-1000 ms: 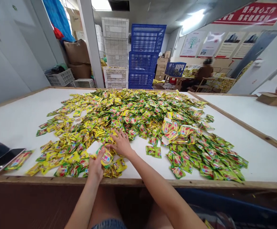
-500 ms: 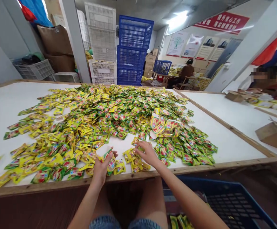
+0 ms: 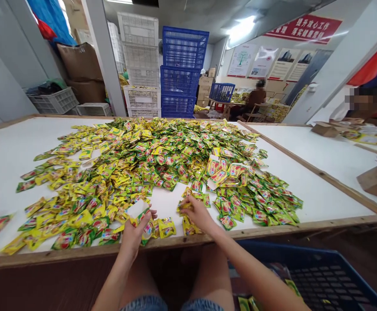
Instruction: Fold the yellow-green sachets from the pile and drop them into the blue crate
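My left hand (image 3: 132, 236) is closed around a small printed carton (image 3: 139, 211), green and yellow with a white open end tilted up, near the table's front edge. To its right, my right hand (image 3: 199, 214) has its fingertips pinched on a small yellow packet (image 3: 185, 205); the fingers partly hide it. Just right of the carton lie a few yellow packets (image 3: 166, 226), and others lie under my right wrist. A wide heap of green and yellow packets (image 3: 169, 151) spreads beyond both hands. Several printed cartons (image 3: 222, 172) rest on the heap's right side.
A wooden rim (image 3: 87, 251) edges the white table (image 3: 305, 172). Below its right front is a blue crate (image 3: 321, 268) with packets in it. Stacked white crates (image 3: 141, 56) and blue crates (image 3: 183, 56) stand behind. One person (image 3: 256, 97) sits at the back; another (image 3: 366, 103) is at the right.
My right hand has closed its fingers on a yellow packet. My left hand has tilted the carton, its white end now more in view. The camera view has shifted slightly.
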A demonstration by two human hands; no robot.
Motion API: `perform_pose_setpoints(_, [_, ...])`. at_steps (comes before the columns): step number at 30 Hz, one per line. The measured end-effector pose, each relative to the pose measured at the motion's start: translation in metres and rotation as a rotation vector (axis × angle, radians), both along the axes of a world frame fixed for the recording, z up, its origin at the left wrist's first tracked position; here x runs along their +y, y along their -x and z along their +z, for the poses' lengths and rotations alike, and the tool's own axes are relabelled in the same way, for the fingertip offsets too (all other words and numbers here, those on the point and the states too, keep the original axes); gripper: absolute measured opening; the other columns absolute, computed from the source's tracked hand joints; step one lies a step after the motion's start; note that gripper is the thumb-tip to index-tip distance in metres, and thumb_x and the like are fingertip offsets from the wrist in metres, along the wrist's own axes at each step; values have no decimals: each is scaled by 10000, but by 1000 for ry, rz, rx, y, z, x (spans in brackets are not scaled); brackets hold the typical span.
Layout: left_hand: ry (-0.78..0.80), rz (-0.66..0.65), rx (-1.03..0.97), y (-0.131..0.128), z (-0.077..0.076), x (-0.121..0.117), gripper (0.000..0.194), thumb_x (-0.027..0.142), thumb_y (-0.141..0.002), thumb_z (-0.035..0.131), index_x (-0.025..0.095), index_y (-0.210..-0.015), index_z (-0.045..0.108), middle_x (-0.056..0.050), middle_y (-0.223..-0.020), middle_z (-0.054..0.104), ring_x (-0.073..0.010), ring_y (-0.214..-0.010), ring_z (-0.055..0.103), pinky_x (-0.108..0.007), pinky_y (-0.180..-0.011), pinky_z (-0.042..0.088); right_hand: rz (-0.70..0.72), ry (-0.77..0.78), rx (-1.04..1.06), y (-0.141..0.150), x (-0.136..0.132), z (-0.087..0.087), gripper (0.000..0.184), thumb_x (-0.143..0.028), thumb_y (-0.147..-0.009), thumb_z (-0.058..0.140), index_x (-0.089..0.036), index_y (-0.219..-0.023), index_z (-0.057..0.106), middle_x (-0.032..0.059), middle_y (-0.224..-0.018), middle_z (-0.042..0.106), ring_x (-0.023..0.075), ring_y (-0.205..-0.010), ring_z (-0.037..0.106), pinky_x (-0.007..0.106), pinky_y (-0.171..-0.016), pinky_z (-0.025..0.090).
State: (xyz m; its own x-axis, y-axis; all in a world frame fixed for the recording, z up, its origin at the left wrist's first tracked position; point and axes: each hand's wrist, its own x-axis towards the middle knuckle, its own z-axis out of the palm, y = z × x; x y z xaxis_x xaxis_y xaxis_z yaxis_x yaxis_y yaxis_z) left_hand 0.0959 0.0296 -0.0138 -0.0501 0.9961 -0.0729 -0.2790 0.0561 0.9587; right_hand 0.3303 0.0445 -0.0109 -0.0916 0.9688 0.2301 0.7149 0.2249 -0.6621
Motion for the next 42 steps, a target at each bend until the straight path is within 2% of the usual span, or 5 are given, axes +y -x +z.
perform_pose_setpoints(9, [11,-70,7,-23,9,-3,538,379,-632,721,100,-1075,598,-121,-894,713,-241,-793,674,-333,-742,520,-132,323,-222,-109,40,29,316,-96,-547,705,-169,-835,598,15,-723,615,182,-729,565,241,-636,382])
perform_pose_setpoints(21, [16,-114,23,-39,5,-7,500,366,-652,705,95,-1062,611,-113,-854,711,-215,-761,660,-336,-755,511,-382,184,21,-74,28,-25,161,-259,-648,617,-171,-764,547,25,-758,564,192,-758,530,286,-669,387])
perform_pose_setpoints(33, [-51,-500,-79,-82,32,-3,445,338,-657,714,156,-1057,645,-94,-1028,676,-250,-952,607,-347,-850,460,-5,36,498,-46,-12,44,232,-325,-711,609,-208,-887,512,-15,-791,541,138,-703,495,252,-641,411])
perform_pose_setpoints(38, [-48,-430,-150,-92,34,-10,425,327,-694,687,158,-1079,628,-90,-1019,673,-230,-910,619,-308,-793,473,-78,39,882,-4,-21,37,363,-403,-758,579,-231,-1049,448,26,-961,589,162,-859,559,292,-770,443])
perform_pose_setpoints(42, [-27,-421,-88,-84,31,-11,413,327,-671,704,147,-1037,642,-86,-985,683,-229,-902,618,-309,-804,468,-69,62,806,6,-22,24,298,-426,-795,521,-205,-994,506,50,-954,617,185,-878,571,305,-784,455])
